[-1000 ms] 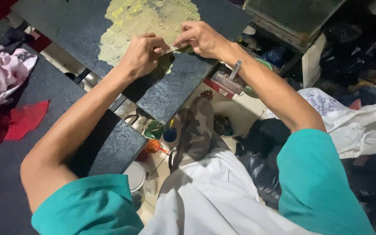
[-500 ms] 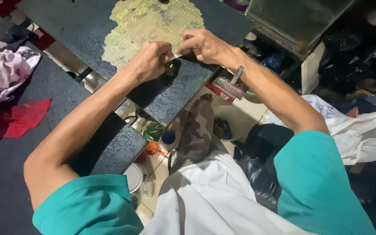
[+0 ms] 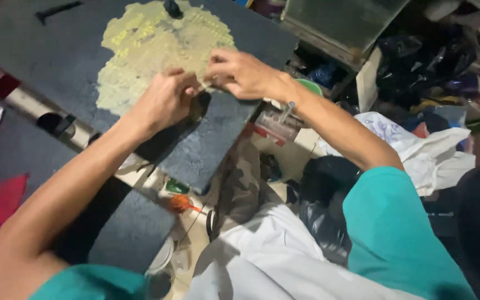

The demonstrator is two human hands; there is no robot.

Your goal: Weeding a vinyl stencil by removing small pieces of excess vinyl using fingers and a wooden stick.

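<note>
Pinching thin strip (image 3: 204, 86), both hands (image 3: 206, 91)

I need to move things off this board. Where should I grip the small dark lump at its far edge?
Pinch the small dark lump by its two sides, coming from above. It seems to stand proud of the dark board on the yellow patch, with no handle visible.

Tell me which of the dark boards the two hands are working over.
The dark board with the yellow patch, at the top of the view: the left hand and right hand meet over it. The plain dark board lies nearer, beneath the left arm.
</note>
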